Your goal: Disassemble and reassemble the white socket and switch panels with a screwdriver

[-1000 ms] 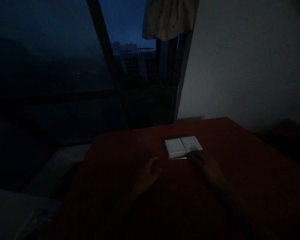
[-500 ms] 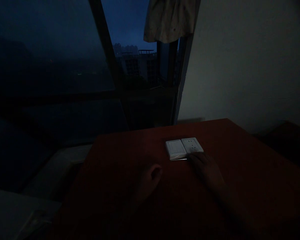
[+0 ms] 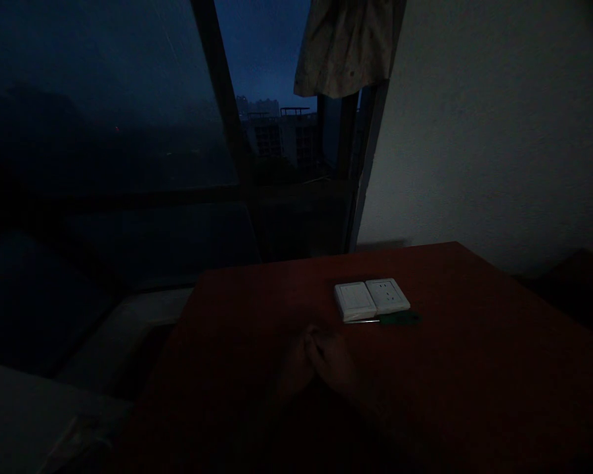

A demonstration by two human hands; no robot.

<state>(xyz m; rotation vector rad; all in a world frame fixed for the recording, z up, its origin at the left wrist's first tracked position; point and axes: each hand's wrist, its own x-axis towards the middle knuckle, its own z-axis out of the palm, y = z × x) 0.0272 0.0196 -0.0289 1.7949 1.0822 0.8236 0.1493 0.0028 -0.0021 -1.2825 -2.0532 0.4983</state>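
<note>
- Can see left hand [image 3: 295,363] and right hand [image 3: 338,362] meeting low over the tabletop [image 3: 257,296], perhaps just resting.
- Look curled at the fingers; too dark to tell whether holding anything.
- Can see, farther off, plate [image 3: 356,299] and socket [image 3: 389,295], 2 white squares set edge to edge, perhaps for tidiness.
- Can see tool [image 3: 398,318] lying along the near side, green handle rightward, perhaps to suit the right hand.

Bare fingers [image 3: 313,351], bare shadowed wrists [image 3: 346,382]
</note>
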